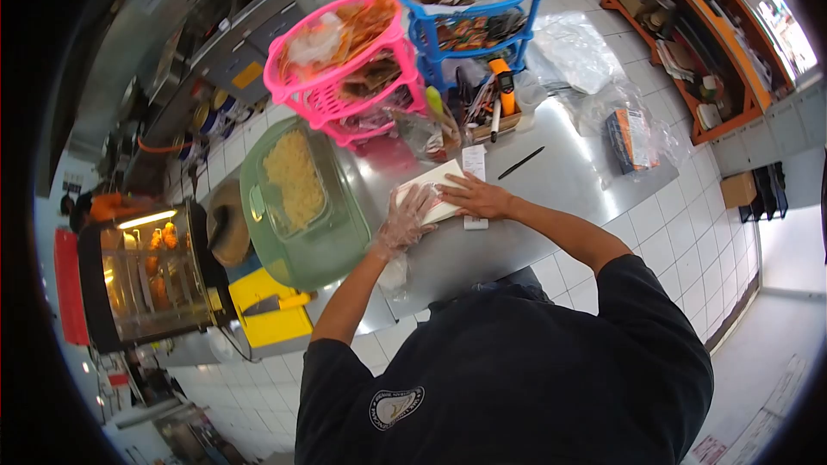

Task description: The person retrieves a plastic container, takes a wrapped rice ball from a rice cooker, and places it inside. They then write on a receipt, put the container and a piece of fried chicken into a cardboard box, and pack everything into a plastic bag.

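Observation:
A white flat box [431,179] with some red print lies on the steel table in front of me. My left hand [407,217], in a clear plastic glove, grips its left end. At the right end, my bare right hand [479,198] has its fingers over the top and edge of the same box. A paper receipt [474,160] lies partly under the box and right hand. To the right rests a black pen [521,164]. Left of the hands stands a green tub [336,245] with a clear container of rice [295,181] in it.
A pink basket [297,90] and a blue tiered rack [422,34] hold bagged goods at the back. Plastic bags [577,52] and an orange-black box [629,139] are at right. A knife [271,304] lies on a yellow board [284,327] near a lit food warmer [146,275].

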`<move>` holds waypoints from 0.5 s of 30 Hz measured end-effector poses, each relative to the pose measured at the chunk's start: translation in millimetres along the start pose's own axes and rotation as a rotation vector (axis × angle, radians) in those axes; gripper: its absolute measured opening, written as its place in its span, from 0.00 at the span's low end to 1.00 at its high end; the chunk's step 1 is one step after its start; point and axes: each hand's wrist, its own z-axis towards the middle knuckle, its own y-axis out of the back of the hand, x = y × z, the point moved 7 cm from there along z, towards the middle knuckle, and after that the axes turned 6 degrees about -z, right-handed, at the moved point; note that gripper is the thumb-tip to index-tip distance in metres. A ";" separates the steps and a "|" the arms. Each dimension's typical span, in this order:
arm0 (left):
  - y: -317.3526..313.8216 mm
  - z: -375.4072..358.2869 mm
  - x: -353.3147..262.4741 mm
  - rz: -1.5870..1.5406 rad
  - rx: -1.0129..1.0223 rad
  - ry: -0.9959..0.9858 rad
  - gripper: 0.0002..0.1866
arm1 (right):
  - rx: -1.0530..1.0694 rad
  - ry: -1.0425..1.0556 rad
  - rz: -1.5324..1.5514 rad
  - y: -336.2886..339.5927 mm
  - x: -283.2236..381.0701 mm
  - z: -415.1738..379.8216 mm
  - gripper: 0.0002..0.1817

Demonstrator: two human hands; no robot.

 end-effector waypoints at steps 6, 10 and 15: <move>19.0 -0.4 10.4 -0.230 -0.015 0.014 0.34 | -0.027 -0.055 -0.104 7.5 -1.9 0.7 0.32; 27.2 -8.9 20.4 -0.458 0.003 0.009 0.34 | -0.117 -0.136 0.088 10.4 9.5 -1.5 0.30; 61.9 -3.0 -7.5 -0.275 0.085 0.200 0.35 | -0.194 -0.365 0.442 38.7 16.9 -25.3 0.17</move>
